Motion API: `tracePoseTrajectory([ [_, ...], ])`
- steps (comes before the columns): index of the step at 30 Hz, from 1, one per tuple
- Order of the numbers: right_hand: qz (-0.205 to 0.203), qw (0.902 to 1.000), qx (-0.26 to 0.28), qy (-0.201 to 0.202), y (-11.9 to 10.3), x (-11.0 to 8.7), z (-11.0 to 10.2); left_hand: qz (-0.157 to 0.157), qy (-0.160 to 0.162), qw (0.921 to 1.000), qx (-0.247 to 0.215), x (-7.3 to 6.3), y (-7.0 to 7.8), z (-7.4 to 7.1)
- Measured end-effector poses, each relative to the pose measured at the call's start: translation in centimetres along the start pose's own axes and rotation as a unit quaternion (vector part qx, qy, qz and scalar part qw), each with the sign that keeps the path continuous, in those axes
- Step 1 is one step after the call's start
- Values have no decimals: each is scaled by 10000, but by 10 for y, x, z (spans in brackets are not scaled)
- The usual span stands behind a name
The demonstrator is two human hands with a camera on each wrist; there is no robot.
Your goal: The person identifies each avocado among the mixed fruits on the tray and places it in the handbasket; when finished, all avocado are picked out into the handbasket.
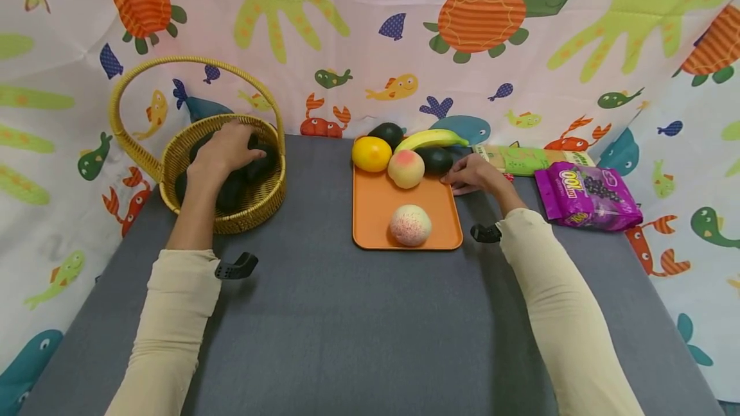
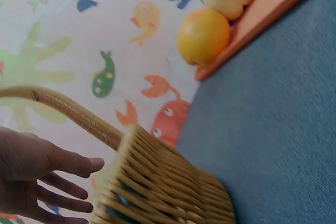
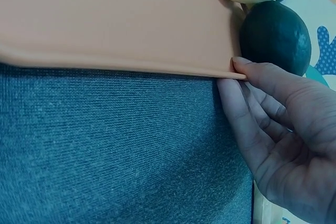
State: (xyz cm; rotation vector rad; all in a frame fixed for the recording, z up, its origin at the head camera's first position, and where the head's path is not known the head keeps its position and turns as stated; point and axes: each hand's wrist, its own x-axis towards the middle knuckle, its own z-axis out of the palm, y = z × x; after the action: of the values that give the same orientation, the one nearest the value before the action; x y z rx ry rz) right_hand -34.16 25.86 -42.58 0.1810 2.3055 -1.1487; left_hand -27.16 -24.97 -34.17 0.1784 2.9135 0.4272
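Note:
My left hand (image 1: 228, 146) is over the mouth of a yellow wicker basket (image 1: 263, 214) that holds several dark green, avocado-like fruits (image 1: 231, 191). In the left wrist view its fingers (image 2: 63, 184) extend loosely beside the rim, with nothing visible between them. My right hand (image 1: 474, 175) pinches the right edge of an orange tray (image 1: 376, 210) between thumb and fingers. On the tray lie a yellow-orange fruit (image 1: 372, 154), a banana (image 1: 433, 139), a peach (image 1: 406, 169), a speckled pale peach (image 1: 410, 225) and two dark green fruits, one (image 3: 275, 38) close to the right thumb.
Right of the tray are a purple pack with grapes on it (image 1: 590, 198) and a flat green-and-beige packet (image 1: 520, 159). The basket's tall handle (image 1: 196, 60) arches above it. A printed sea-animal cloth (image 1: 358, 37) stands behind the grey table (image 1: 347, 326).

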Motion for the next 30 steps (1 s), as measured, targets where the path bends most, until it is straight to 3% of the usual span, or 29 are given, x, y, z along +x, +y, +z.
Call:
tracePoseTrajectory([
  [6, 15, 9999, 48, -152, -9, -14, -2, 275, 28, 9995, 170, -20, 27, -12],
  [9, 6, 9998, 55, -186, -14, -23, -2, 602, -117, 9976, 320, -31, 50, -16],
  [13, -48, 9998, 99, -174, -13, -25, -4, 1202, -363, 9907, 519, -33, 87, -15],
  [18, -87, 9999, 59, -33, 0, -15, -7, 1986, -550, 9765, 640, -23, 141, -4],
  [20, -87, 9999, 116, -7, 5, -9, -7, 2164, -524, 9729, 617, -16, 162, 0],
  [26, -167, 9997, 193, 56, 10, -1, -2, 2730, -55, 9591, 746, 17, 213, 17],
  [30, -233, 9995, 69, 197, 7, 0, 1, 2931, 133, 9519, 879, 38, 237, 29],
])
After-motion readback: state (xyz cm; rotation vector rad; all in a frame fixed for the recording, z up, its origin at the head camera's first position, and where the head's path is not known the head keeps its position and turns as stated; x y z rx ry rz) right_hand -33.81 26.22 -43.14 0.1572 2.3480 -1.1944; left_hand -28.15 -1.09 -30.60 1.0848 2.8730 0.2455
